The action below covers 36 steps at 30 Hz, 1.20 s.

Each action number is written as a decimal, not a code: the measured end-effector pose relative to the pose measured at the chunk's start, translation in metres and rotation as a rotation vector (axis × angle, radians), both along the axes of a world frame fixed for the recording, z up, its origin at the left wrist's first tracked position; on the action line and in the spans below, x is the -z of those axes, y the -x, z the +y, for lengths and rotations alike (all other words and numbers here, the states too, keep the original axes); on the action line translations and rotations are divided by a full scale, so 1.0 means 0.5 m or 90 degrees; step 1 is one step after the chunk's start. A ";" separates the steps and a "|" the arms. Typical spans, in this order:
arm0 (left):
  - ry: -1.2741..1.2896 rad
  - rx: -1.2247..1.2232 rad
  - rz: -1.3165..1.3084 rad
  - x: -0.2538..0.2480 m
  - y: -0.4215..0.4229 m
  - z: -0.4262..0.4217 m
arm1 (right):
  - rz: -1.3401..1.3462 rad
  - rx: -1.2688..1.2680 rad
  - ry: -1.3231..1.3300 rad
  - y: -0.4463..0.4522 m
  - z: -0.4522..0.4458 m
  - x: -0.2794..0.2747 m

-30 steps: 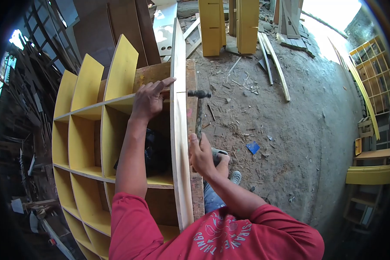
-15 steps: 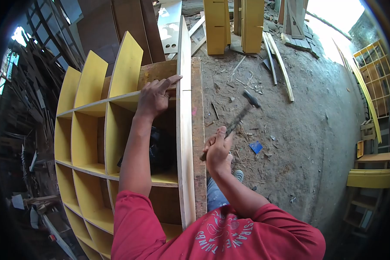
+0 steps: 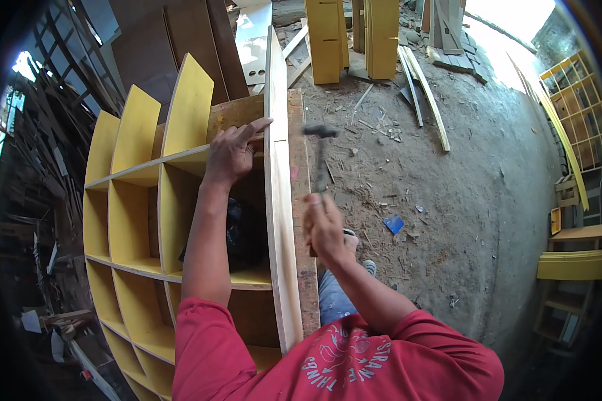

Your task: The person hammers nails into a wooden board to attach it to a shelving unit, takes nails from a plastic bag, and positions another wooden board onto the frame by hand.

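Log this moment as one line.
left hand: finger at pale board edge | right hand: gripping hammer | hammer head: apart from board

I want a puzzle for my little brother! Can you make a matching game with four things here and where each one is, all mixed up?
Things:
1. Dark-headed hammer with a long thin handle
2. Small flat blue scrap
3. Shiny black plastic bundle
4. Long pale wooden board

Places:
A. Inside a yellow wooden compartment
B. At the fingertip of the person's left hand
C. On the grey-brown dirt floor
D. Gripped in the person's right hand

Right pairs: 1-D, 2-C, 3-A, 4-B
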<state>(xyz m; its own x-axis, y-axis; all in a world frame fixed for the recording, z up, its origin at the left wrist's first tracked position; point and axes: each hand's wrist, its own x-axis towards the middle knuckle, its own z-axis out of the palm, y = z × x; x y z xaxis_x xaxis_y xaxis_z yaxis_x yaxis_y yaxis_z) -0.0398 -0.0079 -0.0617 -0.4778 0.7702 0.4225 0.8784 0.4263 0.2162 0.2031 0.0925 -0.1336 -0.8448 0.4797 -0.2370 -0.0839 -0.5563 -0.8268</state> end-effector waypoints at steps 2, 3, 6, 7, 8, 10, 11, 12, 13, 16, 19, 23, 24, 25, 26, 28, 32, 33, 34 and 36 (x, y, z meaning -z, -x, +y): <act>0.002 -0.002 0.002 0.002 0.001 -0.003 | 0.003 0.190 0.063 -0.001 0.004 -0.008; -0.009 0.000 0.001 0.003 -0.002 -0.005 | 0.011 0.280 0.106 0.009 -0.005 0.024; -0.032 0.007 0.003 -0.002 -0.001 0.008 | -0.071 0.017 -0.176 0.012 -0.049 0.109; -0.026 0.003 -0.004 0.005 -0.001 0.006 | -0.091 -0.094 -0.107 0.006 -0.044 0.039; -0.017 0.000 -0.009 0.006 0.000 0.000 | -0.077 -0.050 -0.075 -0.002 -0.034 -0.001; -0.015 0.001 -0.004 0.002 -0.002 -0.001 | -0.045 0.031 -0.021 -0.015 -0.004 -0.030; -0.018 0.000 -0.002 0.002 -0.002 0.000 | -0.026 0.151 0.022 -0.009 -0.007 -0.010; -0.016 -0.002 -0.004 0.002 -0.004 -0.003 | -0.040 0.152 0.012 -0.006 -0.015 -0.003; -0.013 -0.004 -0.005 0.001 -0.005 -0.004 | -0.053 0.153 0.004 -0.001 -0.027 0.001; -0.019 -0.005 0.000 0.003 -0.001 0.005 | -0.055 0.029 -0.042 -0.001 0.000 -0.016; -0.011 0.002 -0.003 -0.003 -0.002 0.000 | -0.005 -0.021 -0.037 -0.016 0.026 -0.049; -0.035 0.011 -0.010 -0.006 -0.007 0.002 | 0.054 0.207 0.076 0.015 -0.028 0.009; -0.033 0.008 -0.005 -0.008 0.001 0.009 | 0.003 0.086 0.019 0.019 -0.017 0.006; -0.026 0.001 -0.006 -0.002 0.002 0.009 | -0.053 -0.036 -0.035 0.013 -0.007 0.007; -0.012 -0.004 -0.011 0.005 0.000 0.000 | -0.113 -0.158 -0.079 0.001 -0.008 0.007; -0.012 0.007 -0.008 0.001 0.003 -0.002 | -0.057 -0.044 -0.002 -0.010 0.014 0.001; -0.020 0.009 -0.013 -0.004 -0.001 -0.001 | -0.035 0.207 -0.106 0.023 -0.018 0.074; -0.017 0.006 -0.014 -0.004 0.001 -0.002 | -0.052 0.125 -0.310 0.034 -0.032 0.064; -0.017 0.004 -0.015 -0.003 0.003 -0.002 | -0.072 -0.004 -0.223 0.022 -0.034 0.051; -0.016 0.003 -0.017 -0.004 -0.002 -0.003 | -0.096 -0.115 -0.127 0.000 -0.030 0.016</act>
<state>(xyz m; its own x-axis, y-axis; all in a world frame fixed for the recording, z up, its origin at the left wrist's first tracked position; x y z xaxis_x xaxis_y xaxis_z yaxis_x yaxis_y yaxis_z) -0.0388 -0.0092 -0.0598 -0.4860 0.7615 0.4289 0.8739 0.4164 0.2509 0.2029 0.0773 -0.1416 -0.8832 0.3748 -0.2820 0.1333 -0.3759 -0.9170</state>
